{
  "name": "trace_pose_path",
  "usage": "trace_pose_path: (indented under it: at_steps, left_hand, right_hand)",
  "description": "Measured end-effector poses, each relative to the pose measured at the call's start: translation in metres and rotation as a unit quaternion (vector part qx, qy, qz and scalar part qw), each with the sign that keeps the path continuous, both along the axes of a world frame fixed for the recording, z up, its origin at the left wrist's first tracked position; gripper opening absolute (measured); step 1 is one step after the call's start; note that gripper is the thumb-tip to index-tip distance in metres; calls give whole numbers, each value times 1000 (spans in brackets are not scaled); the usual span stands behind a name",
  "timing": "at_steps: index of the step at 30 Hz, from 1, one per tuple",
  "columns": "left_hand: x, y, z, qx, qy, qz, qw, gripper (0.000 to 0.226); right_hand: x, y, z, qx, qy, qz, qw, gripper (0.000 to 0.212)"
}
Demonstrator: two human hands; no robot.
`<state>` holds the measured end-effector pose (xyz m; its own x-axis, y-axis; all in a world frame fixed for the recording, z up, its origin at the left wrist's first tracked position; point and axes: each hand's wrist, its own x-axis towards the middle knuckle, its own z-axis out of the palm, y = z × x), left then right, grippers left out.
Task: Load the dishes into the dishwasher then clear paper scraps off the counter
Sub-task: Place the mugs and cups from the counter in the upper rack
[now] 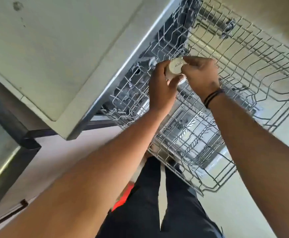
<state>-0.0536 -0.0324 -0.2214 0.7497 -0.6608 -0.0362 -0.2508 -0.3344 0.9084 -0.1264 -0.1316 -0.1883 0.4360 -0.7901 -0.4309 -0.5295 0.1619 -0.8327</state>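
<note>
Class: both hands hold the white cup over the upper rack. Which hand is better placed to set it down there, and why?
Left, probably. The left hand wraps the white cup from the side; the right hand only pinches its top over the upper rack.

Both forearms reach up to frame centre. Left hand (161,88) and right hand (200,76) meet, fingers curled around a small white cup (174,68). Dark bands (212,97) on right wrist.

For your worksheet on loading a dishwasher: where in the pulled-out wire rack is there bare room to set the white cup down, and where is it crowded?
The upper rack is bare to the right of the right hand, out to its far rim. It is crowded where both hands hold the white cup, left hand beside it, and left of them tines stand thick along the counter edge.
</note>
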Motion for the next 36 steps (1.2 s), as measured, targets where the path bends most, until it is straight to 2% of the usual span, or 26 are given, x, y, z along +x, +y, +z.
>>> trace_pose_path:
  at_steps: [13,19,22,33,36]
  left_hand:
    - [48,-21,-94,16,-45,10,999,42]
    - [45,-22,-107,8,-82,5,997,49]
    - [45,-25,-113,25,-83,-11,996,41]
    - [44,-36,-106,39,-121,12,992,35]
    - [43,-36,-104,47,-130,17,990,34]
  right_hand:
    - [42,-2,-79,-14,14,6,1000,45]
    - [39,-2,-92,-31,36,19,999,50]
    - [35,-1,-99,-27,40,7,999,50]
    - [37,2,-101,-81,71,-45,993,32]
    - [36,3,-98,-63,86,-69,992,29]
